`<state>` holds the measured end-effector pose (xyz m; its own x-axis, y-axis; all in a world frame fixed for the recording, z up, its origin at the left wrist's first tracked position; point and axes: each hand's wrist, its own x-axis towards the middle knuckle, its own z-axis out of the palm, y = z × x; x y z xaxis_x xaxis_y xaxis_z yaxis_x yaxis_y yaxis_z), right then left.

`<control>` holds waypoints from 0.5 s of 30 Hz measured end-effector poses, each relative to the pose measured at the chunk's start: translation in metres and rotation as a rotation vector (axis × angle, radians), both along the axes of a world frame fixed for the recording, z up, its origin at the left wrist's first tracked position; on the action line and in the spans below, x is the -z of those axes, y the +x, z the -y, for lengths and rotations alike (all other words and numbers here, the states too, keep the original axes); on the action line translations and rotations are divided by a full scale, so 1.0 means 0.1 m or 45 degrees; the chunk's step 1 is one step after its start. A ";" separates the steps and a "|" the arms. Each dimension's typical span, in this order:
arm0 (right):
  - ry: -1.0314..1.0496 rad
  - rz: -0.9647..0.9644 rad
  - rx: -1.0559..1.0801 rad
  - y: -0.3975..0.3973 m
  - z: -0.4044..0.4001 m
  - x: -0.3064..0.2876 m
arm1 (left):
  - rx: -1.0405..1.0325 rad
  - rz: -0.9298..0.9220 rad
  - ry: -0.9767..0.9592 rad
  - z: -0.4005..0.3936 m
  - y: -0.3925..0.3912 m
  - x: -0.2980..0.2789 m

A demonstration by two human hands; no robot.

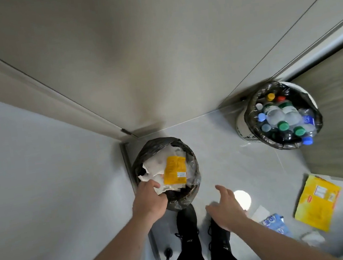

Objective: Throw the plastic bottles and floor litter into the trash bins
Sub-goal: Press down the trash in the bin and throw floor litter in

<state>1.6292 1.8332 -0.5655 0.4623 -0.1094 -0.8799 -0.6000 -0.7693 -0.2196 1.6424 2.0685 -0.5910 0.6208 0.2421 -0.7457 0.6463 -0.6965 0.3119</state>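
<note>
Left hand [150, 199] over black-lined round litter bin [141, 155], fingers curled on crumpled white paper [160, 189], right hand [225, 206] spread empty, yellow plastic wrapper [316, 204] on floor, second bin [242, 127] full of plastic bottles [282, 117].

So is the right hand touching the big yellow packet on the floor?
Apart. The head view shows the right hand hanging open above the shoes, with bare grey floor and a blue-and-white wrapper between it and the yellow packet.
</note>
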 end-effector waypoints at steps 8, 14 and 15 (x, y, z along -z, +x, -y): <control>-0.147 -0.116 0.193 -1.16 1.07 -0.29 | 0.311 -0.001 -0.076 0.75 -0.31 -0.32; -0.128 -0.127 0.402 -1.72 1.78 -0.29 | 0.600 -0.050 -0.033 1.56 -0.69 -0.27; -0.117 -0.108 0.444 -1.78 1.90 -0.27 | 0.636 -0.054 -0.021 1.71 -0.76 -0.27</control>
<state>1.4507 1.6433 -0.5385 0.3092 -0.3274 -0.8929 -0.8425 -0.5298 -0.0975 1.5662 1.8979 -0.5642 0.6269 -0.0888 -0.7740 0.2474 -0.9194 0.3058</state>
